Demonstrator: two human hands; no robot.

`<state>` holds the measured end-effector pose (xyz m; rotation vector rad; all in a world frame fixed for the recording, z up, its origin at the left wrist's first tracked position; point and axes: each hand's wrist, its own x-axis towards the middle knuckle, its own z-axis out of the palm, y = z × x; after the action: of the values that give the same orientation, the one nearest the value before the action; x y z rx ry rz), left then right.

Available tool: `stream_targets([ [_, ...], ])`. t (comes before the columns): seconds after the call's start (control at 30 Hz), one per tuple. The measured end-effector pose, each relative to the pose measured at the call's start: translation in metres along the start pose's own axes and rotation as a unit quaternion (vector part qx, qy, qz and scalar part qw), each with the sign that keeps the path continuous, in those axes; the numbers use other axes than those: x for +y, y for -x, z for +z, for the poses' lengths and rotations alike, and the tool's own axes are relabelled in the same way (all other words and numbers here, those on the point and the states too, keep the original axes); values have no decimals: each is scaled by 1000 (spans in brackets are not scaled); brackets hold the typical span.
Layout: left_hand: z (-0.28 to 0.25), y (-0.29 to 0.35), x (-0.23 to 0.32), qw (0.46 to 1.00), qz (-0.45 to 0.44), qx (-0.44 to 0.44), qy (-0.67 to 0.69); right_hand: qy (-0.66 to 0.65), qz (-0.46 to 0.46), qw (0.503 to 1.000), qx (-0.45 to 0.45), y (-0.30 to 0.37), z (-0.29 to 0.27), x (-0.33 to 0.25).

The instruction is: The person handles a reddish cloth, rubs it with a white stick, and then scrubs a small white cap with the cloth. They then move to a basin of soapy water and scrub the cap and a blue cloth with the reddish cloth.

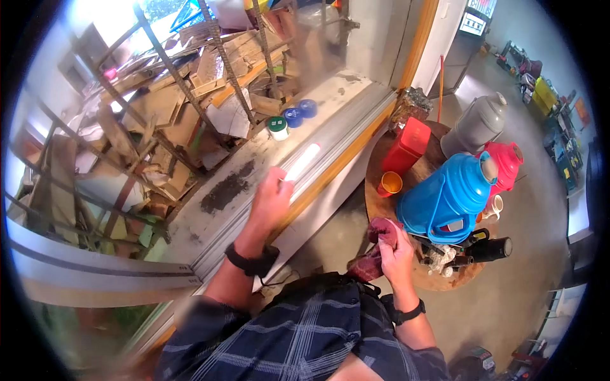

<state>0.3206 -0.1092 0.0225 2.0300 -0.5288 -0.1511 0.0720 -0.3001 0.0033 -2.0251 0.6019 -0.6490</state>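
My left hand [272,202] is over the window's sliding track [340,130], with its fingers closed. From its fingertips a narrow, overexposed white strip [304,162] runs along the track; I cannot tell whether it is a held object or glare. A bunched dark red cloth [366,265] is gripped in my right hand [396,254], in front of my body. Right beside that hand, a large blue thermos flask [445,200] stands on a round wooden table [375,162]. On the sill, past my left hand, sit a green-lidded white jar [277,128] and two blue round lids or rolls [293,117].
Rusty window bars [219,57] separate the sill from heaped scrap wood [159,114]. Also on the table are a red container [406,145], an orange cup [389,184], grey [475,124] and pink flasks [505,162], and a dark bottle [492,249]. Goods line the far wall.
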Motion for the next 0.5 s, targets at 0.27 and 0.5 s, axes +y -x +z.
stream_targets([
  [0.27,-60,-71,-101,971,-47,31,-231,-95,75,992,25,13,-21,19],
  [0.5,-68,-97,-134,938,-150,-15,-312,-168,185,968,26,14,-24,14],
])
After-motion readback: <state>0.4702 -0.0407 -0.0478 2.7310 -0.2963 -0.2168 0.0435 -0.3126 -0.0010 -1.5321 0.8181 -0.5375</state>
